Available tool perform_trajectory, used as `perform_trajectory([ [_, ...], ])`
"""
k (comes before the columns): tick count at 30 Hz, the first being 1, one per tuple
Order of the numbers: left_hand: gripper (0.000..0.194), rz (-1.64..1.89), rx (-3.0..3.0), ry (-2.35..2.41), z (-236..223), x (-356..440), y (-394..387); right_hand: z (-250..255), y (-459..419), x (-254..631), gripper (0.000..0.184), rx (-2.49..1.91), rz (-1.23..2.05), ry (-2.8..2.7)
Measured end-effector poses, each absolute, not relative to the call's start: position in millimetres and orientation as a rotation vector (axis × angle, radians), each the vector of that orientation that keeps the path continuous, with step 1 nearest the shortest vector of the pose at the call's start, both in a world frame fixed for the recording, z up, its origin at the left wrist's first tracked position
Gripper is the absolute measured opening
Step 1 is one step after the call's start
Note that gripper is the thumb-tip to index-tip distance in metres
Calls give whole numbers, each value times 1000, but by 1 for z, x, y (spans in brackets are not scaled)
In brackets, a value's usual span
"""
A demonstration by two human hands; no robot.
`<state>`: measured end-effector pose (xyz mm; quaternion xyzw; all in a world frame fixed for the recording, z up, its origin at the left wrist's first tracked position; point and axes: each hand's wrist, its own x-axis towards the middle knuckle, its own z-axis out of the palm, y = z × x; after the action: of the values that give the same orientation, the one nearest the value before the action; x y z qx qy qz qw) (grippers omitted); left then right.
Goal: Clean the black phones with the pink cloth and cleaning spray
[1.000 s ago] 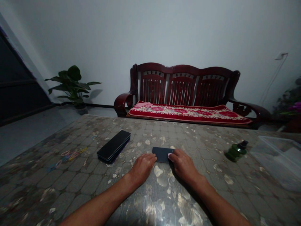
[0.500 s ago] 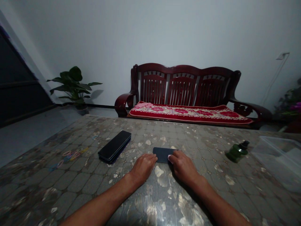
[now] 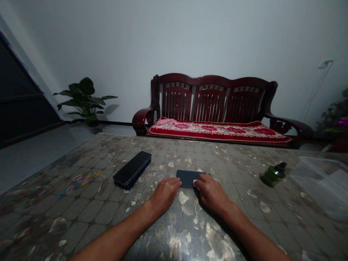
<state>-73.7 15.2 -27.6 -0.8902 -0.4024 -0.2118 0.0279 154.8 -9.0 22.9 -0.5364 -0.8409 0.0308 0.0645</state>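
A dark phone [image 3: 186,178] lies flat on the table, its long side running left to right. My left hand [image 3: 166,192] is closed at its near left corner, fingertips pressed on the edge. Over the right part of the phone, my right hand [image 3: 211,191] is closed around a small pale pink cloth [image 3: 195,183], which touches the phone's surface. Most of the cloth and the phone's right end are hidden by that hand. To the left lies a stack of dark phones [image 3: 133,169], apart from both hands.
Coloured rubber bands [image 3: 81,180] lie scattered at the left of the patterned table [image 3: 114,224]. On the right are a green bottle [image 3: 273,175] with a black top and a clear plastic box [image 3: 320,185]. Beyond the table stands a wooden bench [image 3: 209,98], with a potted plant [image 3: 86,99] left of it.
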Motion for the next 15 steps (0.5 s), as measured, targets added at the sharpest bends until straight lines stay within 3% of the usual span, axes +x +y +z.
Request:
perform_trajectory([
  [8,25,-649,-2754,-1234,-23,-75,13,25,-4,161,23,-1863,66,-2374],
  [15,26,-647,-2751,-1252,-22,-74,14,20,-9,158,22,-1630,84,-2509],
])
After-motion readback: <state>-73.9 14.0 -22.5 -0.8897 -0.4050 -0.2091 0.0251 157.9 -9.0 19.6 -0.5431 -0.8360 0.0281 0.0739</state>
